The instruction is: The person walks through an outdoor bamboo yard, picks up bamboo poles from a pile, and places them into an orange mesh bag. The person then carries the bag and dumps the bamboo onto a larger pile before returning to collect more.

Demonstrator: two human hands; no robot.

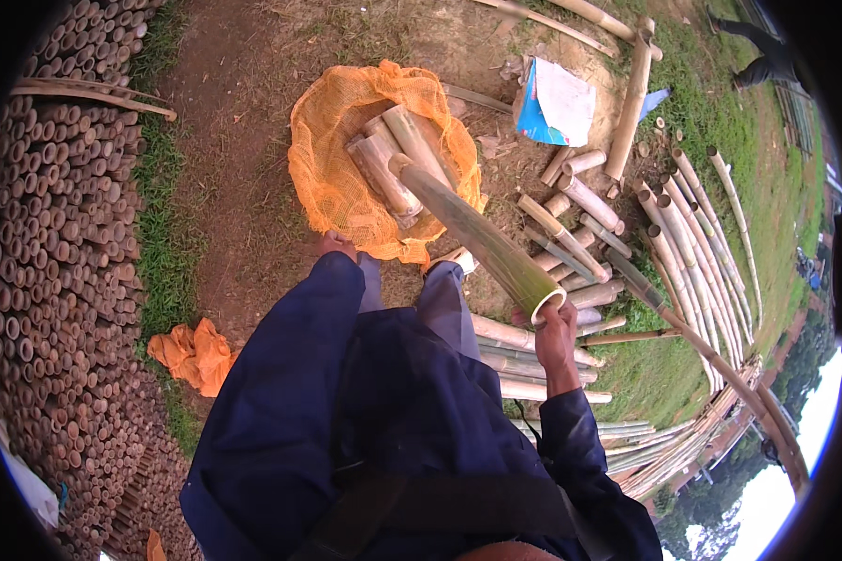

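A length of greenish bamboo (482, 238) slants over the orange mesh sack (313, 150), its far end above the bamboo pieces inside. My right hand (558, 344) is closed on the near, hollow end of that length. At the sack's near left rim, my left hand (338, 245) has its fingers closed on the mesh; part of the hand is hidden by the dark blue sleeve. Inside the spread sack several short, thick bamboo pieces (384, 168) lie side by side.
Stacked bamboo (56, 280) walls the left side. Cut bamboo pieces (585, 206) and long poles (692, 243) lie at the right. A blue and white box (557, 103) sits at the back, a crumpled orange sack (195, 355) at the left. Another person's legs (762, 51) show far right.
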